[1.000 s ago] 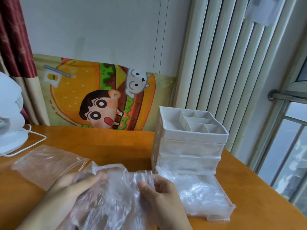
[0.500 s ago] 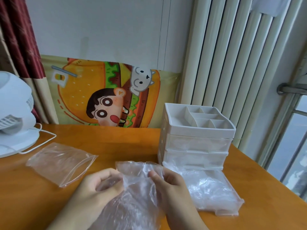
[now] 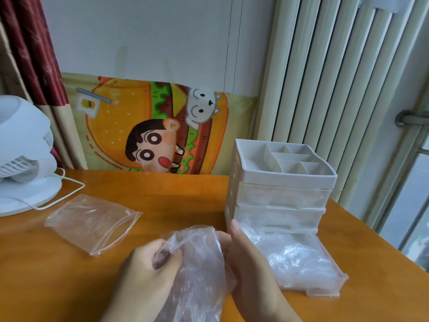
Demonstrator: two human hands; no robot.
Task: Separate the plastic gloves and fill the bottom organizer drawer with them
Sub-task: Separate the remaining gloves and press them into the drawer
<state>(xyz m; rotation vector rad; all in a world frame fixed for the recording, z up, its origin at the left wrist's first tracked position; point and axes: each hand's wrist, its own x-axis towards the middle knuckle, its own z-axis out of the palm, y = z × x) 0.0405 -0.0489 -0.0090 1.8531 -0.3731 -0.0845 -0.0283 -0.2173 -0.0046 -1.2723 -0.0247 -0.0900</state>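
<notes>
Glove bundle (image 3: 197, 270) now bunched narrower, long axis toward viewer, both hands' (image 3: 148, 273) grip pinching its far end.

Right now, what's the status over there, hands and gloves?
Left hand and right hand both pinching a bunch of plastic gloves. Bottom drawer pulled out, gloves already inside. Nothing between bunch and drawer; zip bag lies off left.
</notes>
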